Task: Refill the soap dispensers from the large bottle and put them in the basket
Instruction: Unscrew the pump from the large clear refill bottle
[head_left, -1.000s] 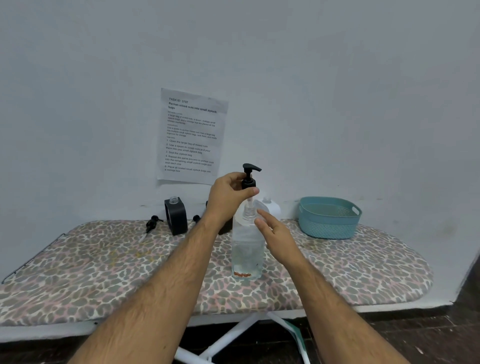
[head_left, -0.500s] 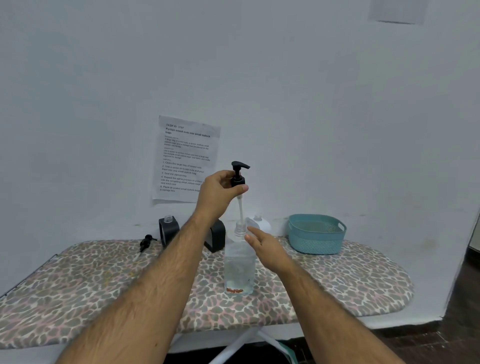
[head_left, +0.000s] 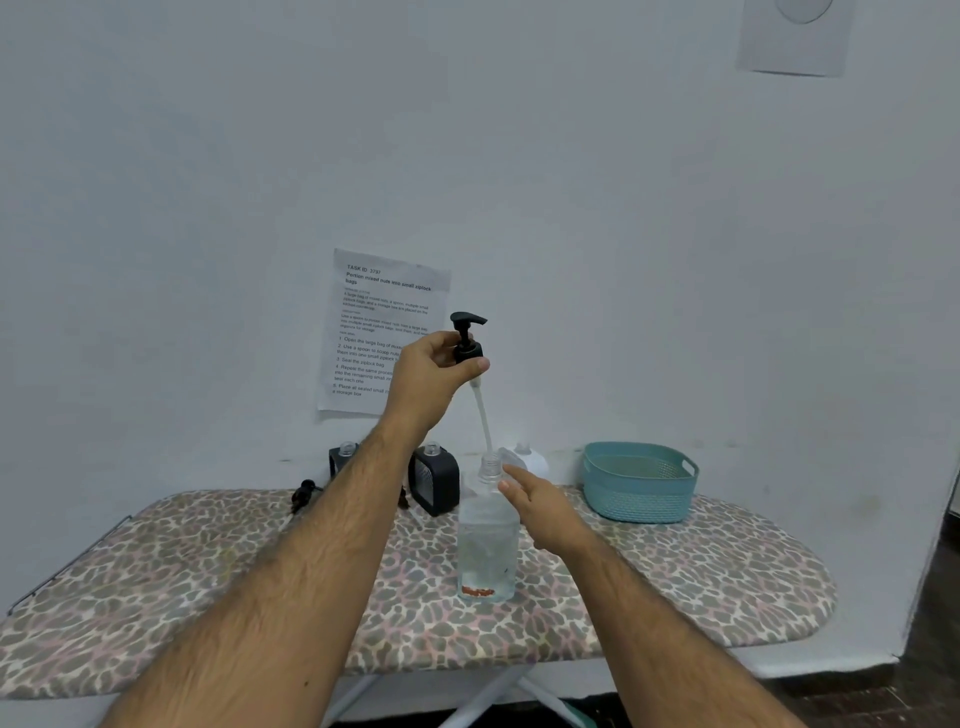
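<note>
Nearest to me, the large bottle (head_left: 487, 540) stands upright on the ironing board (head_left: 208, 597), its neck uncapped. My right hand (head_left: 545, 506) rests against the bottle's shoulder with fingers loosely extended — touching, not gripping. Above it, my left hand (head_left: 434, 376) has its fingers clenched around the collar of the black pump (head_left: 467, 340), lifted clear of the neck; only the lower end of the pump's tube (head_left: 482, 415) sits at the opening. Farther back, two black dispensers (head_left: 434, 480) stand near the wall, both without pumps — one partly hidden by my forearm. A loose pump (head_left: 305, 492) lies to their left. The teal basket (head_left: 640, 480) sits far right.
</note>
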